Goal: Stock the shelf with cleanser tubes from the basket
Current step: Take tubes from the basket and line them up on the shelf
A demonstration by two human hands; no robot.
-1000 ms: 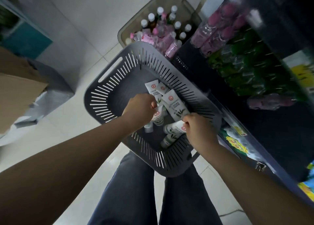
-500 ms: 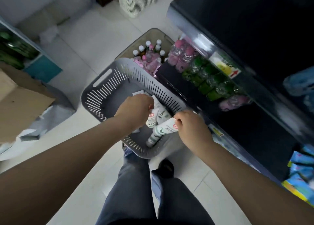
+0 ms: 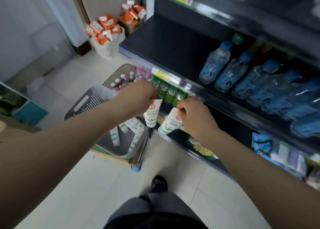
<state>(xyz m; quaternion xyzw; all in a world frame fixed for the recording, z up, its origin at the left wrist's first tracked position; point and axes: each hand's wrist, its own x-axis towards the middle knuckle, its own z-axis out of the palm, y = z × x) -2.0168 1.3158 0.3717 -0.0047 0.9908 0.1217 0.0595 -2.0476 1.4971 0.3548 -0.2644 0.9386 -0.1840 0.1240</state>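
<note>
Plastic, soft, light, squeezable by look. Left grip [image 3: 138, 97] pinches left tube [image 3: 152, 115] at flat crimped end; right grip [image 3: 195, 119] pinches right tube [image 3: 170, 124] same way. Firmer hold likely mid-body.

dim indoor light | motion blur at right | wide-angle edge bending
</note>
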